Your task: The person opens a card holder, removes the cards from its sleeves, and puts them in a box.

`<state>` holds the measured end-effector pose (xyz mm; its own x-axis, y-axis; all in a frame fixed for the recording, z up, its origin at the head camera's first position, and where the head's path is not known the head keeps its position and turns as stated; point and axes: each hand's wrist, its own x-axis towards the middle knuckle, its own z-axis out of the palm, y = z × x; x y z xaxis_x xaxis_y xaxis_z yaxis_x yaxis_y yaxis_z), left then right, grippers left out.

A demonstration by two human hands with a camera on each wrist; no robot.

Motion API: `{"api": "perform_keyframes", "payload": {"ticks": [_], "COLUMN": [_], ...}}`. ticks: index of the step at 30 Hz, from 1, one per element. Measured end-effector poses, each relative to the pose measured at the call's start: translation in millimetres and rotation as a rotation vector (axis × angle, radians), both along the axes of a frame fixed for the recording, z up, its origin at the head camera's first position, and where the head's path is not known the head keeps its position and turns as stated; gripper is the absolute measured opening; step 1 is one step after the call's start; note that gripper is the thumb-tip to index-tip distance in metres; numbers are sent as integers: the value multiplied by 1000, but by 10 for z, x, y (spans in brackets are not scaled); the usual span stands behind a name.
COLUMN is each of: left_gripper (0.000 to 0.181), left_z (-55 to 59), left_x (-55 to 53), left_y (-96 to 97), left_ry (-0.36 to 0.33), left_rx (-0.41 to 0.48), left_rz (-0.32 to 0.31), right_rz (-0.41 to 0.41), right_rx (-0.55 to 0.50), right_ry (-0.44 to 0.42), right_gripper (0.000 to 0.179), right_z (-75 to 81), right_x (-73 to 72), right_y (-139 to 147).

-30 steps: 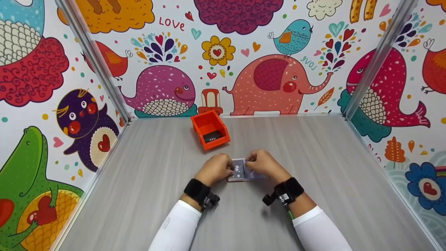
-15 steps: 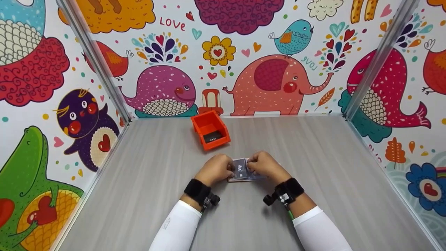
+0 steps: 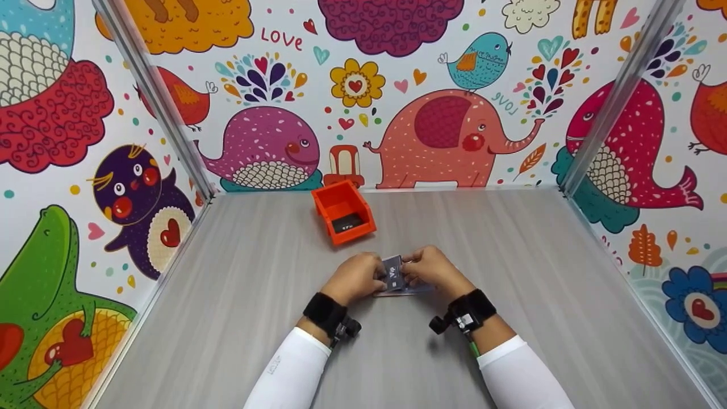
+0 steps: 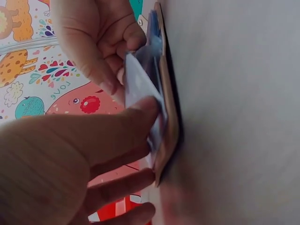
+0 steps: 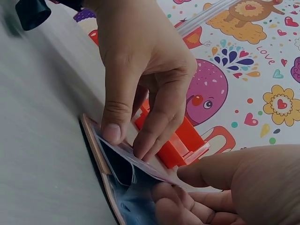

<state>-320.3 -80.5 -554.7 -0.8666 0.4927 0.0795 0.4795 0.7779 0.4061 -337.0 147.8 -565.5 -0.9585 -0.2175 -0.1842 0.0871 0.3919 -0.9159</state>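
Note:
A dark grey card (image 3: 393,272) printed "Vip" stands slightly tilted over an opened card holder (image 3: 419,291) on the table. The holder has clear plastic sleeves (image 5: 133,201) and a tan cover (image 4: 171,112). My left hand (image 3: 355,277) pinches the card's left side, its thumb on the pale face in the left wrist view. From the other side, my right hand (image 3: 434,267) pinches the card's edge between thumb and curled fingers. Whether the card's lower part sits within a sleeve cannot be made out.
Behind the hands stands an orange bin (image 3: 356,233) with a black card-like piece (image 3: 345,222) inside. Printed wall panels (image 3: 352,130) enclose the grey tabletop (image 3: 255,255) at the back and sides. Each wrist wears a black camera strap (image 3: 325,313).
The card has shifted slightly right and tilted up from the holder, uncovering less of its flat face. Both hands have moved a little to the right with it.

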Motion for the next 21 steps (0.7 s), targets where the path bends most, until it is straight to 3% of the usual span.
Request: {"api": "perform_keyframes", "payload": {"ticks": [10,17,21], "left_gripper": [18,14,13], "left_z": [-21,-27,-18], "left_x": [6,5,9], "left_y": [8,18,32], "left_ry": [16,34,47], "left_rx": [-9,-16,-37], "left_rz": [8,-7,-5], "right_rz": [18,3,33], "right_rx": [18,-37,12], "right_ry": [23,10,18], "right_gripper": [25,19,15], "right_z": [14,60,48], "right_x": [12,20,11], "right_y": [-6,13,-9]}}
